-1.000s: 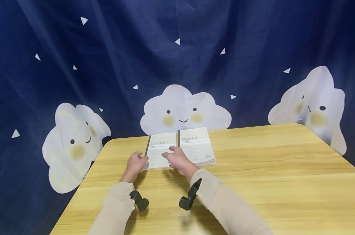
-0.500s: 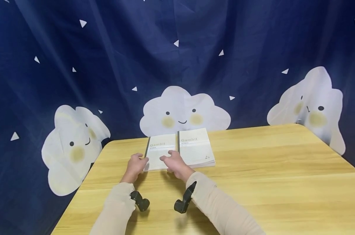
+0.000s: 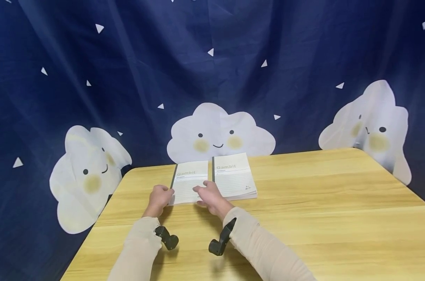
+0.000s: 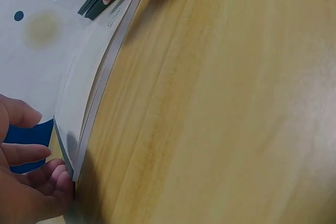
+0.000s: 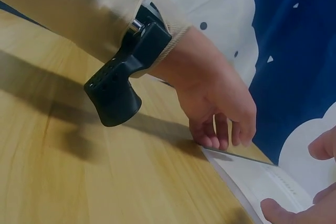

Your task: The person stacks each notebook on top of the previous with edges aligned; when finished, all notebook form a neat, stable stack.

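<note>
Two cream notebooks with dark spines and "Gambit" on their covers lie side by side at the back of the table. The left notebook [image 3: 188, 183] is between both hands. My left hand [image 3: 159, 198] touches its spine side near the front corner; in the left wrist view, bent fingertips of the left hand [image 4: 39, 187] meet that edge. My right hand [image 3: 214, 197] reaches over its front right part, thumb and fingers spread, hiding that corner. Just beyond the right hand, the right notebook [image 3: 233, 177] has slightly fanned pages at its front corner.
The wooden table [image 3: 321, 222] extends to the front and right. A dark blue cloth [image 3: 247, 78] with white clouds hangs behind its far edge. Black wrist cameras [image 3: 167, 238] stick out inward from both sleeves, above the tabletop.
The left notebook has shifted a little left together with my left hand, widening the gap to the right notebook. The right hand has moved slightly left and down; the right notebook stays put.
</note>
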`<move>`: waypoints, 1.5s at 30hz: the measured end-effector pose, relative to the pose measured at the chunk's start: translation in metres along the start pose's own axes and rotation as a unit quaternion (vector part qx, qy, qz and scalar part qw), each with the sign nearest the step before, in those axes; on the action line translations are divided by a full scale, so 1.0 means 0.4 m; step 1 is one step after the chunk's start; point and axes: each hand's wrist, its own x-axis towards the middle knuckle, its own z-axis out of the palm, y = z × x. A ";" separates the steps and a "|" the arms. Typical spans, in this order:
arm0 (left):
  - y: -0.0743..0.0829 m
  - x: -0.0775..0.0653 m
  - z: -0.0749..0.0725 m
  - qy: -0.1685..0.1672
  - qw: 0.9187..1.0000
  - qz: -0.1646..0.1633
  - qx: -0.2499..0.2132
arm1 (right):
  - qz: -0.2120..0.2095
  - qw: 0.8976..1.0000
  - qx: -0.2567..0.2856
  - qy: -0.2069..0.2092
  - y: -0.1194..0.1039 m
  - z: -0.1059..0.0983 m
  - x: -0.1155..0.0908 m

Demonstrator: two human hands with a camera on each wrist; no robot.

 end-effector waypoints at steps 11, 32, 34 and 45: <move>-0.012 0.004 -0.023 -0.013 1.000 -0.015 0.004 | 0.002 1.000 0.024 0.010 0.005 0.000 0.008; -0.050 0.012 -0.053 -0.014 0.999 -0.038 -0.022 | 0.027 0.997 0.073 0.021 0.007 0.013 0.014; -0.047 0.009 -0.056 -0.017 0.999 -0.038 -0.025 | 0.029 0.996 0.080 0.021 0.007 0.012 0.017; -0.061 0.008 -0.066 -0.028 0.998 -0.029 -0.052 | 0.005 0.999 0.046 0.010 0.018 0.010 0.016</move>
